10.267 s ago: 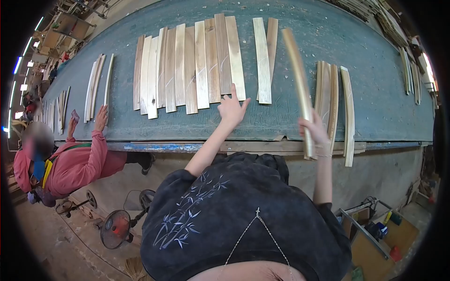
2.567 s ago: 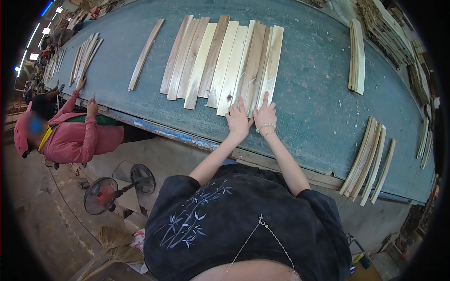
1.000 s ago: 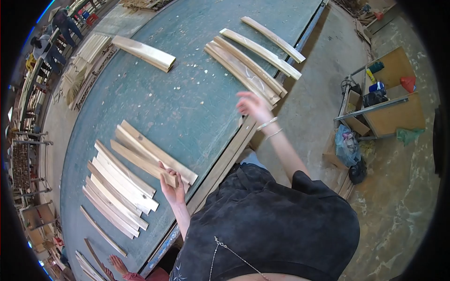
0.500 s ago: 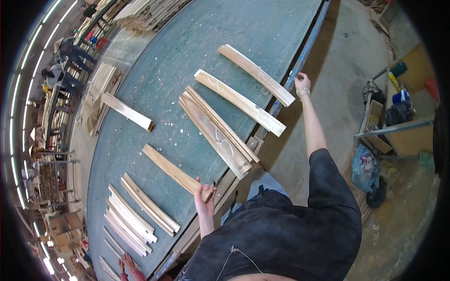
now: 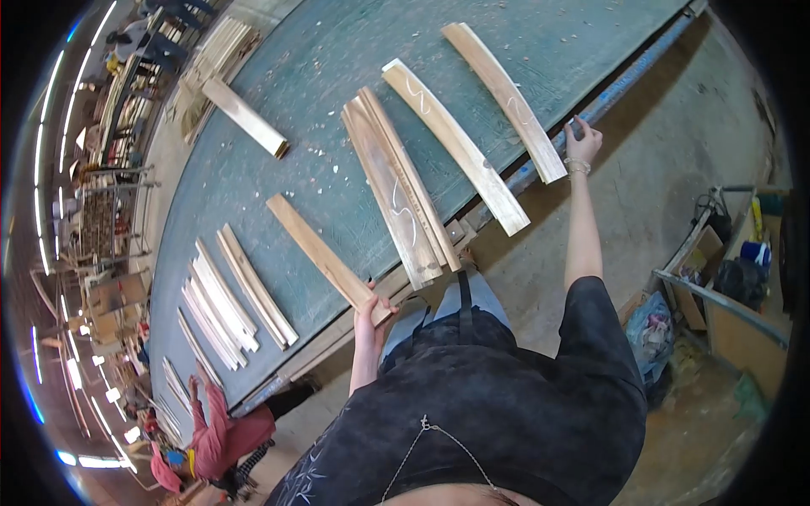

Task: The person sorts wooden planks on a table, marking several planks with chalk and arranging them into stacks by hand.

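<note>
My left hand (image 5: 371, 312) is wrapped round the near end of a brown wooden slat (image 5: 321, 250), whose far part reaches over the green table (image 5: 325, 131). At the table's edge on the right is my right hand (image 5: 584, 139), fingers curled, beside a pale-edged slat (image 5: 506, 101); whether it touches anything is too small to tell. Between my hands lie a slat with a white chalk squiggle (image 5: 456, 148) and a stack of brown slats (image 5: 392, 185), all jutting past the edge.
Rows of slats (image 5: 221, 299) lie on the table to the left, near a person in pink (image 5: 226, 434). One short stack (image 5: 246, 118) sits by the far edge. At the right stands a cart (image 5: 726, 295) with bags. Other people and wood piles are at the upper left.
Over the last second my left hand has separated one brown slat from the slats around it. My right hand has moved right along the table edge. The view has turned towards the right.
</note>
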The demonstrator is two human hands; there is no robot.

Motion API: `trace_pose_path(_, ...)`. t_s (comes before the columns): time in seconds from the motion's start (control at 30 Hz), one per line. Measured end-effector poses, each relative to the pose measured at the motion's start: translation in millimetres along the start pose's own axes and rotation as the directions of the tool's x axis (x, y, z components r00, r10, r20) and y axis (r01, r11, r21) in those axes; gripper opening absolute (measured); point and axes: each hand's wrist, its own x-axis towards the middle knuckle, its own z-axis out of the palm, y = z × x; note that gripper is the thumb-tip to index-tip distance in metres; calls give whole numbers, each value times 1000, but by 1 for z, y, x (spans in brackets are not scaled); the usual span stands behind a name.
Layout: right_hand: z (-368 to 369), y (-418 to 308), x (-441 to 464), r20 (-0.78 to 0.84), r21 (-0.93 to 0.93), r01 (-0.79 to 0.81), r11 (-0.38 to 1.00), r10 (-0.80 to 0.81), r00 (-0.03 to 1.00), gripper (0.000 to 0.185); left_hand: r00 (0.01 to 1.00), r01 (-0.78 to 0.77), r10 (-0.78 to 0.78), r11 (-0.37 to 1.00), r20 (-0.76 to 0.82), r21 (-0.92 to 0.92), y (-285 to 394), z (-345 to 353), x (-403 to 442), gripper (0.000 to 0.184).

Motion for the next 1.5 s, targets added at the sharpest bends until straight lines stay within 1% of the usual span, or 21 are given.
trace_pose_path(0.4,-11,-5,-3,-46,46,132,990,-130,991,20,995,-34,39,998,-89,53,-10,-5,-15,37)
trace_pose_path(0.5,2,17,4,-61,6,265,964,-264,963,23,999,-31,33,996,-25,82,-8,-13,-19,35)
trace_pose_path(0.63,14,36,8,-95,-20,181,983,-182,979,24,998,-67,67,997,2,47,-7,-21,-21,34)
trace_pose_path(0.73,17,43,8,-185,-114,249,962,-266,946,24,996,-24,31,996,78,-82,-3,-28,-25,47)
trace_pose_path(0.8,15,42,7,-194,-47,119,992,-126,973,25,995,-32,41,994,89,-102,-6,-31,-24,58)
trace_pose_path(0.87,3,27,9,-353,104,27,994,12,936,23,989,14,-45,978,-143,-210,-2,-27,-28,56)
trace_pose_path(0.9,-16,1,3,-381,191,-3,982,77,921,21,987,15,-68,942,-147,-336,8,-22,-34,42)
trace_pose_path(0.93,-43,-37,-10,-403,275,-28,961,142,904,19,987,9,-65,938,-150,-346,9,-25,-33,42)
trace_pose_path(0.97,-59,-73,-28,-399,276,-22,961,136,907,19,987,-27,4,990,-158,-141,9,-29,-31,37)
trace_pose_path(1.0,-73,-108,-49,-240,482,19,876,111,965,16,986,-57,67,996,-151,71,9,-31,-31,36)
trace_pose_path(1.03,-84,-139,-73,-85,663,22,748,46,995,14,989,-38,43,999,-142,38,13,-29,-31,38)
trace_pose_path(1.07,-86,-168,-100,60,617,25,787,-79,995,11,990,-33,37,999,-136,34,14,-28,-30,38)
trace_pose_path(1.1,-81,-192,-129,242,554,24,833,-188,952,12,999,-20,20,1000,-36,17,15,-27,-29,37)
trace_pose_path(1.13,-63,-209,-159,417,678,-178,713,-173,892,13,998,-7,7,1000,65,-1,15,-26,-28,36)
trace_pose_path(1.17,-64,-247,-197,519,546,-32,837,-308,797,11,998,-10,11,1000,68,-15,17,-23,-30,37)
trace_pose_path(1.2,-46,-258,-224,572,598,71,799,-487,660,10,997,-5,7,1000,73,-25,16,-22,-31,37)
trace_pose_path(1.27,-40,-299,-275,778,579,-14,815,-548,307,9,991,-110,115,991,61,-75,14,-22,-32,37)
trace_pose_path(1.33,-22,-320,-305,701,687,137,713,-701,132,8,991,-120,125,989,56,-82,13,-25,-33,36)
trace_pose_path(1.37,-12,-327,-314,701,689,140,711,-703,120,8,990,-122,127,989,60,-87,12,-27,-34,37)
trace_pose_path(1.43,3,-337,-331,549,798,326,507,-835,-44,8,990,-121,127,988,56,-101,11,-28,-37,38)
trace_pose_path(1.5,12,-340,-338,499,783,425,453,-867,6,8,989,-133,139,986,56,-99,9,-33,-36,39)
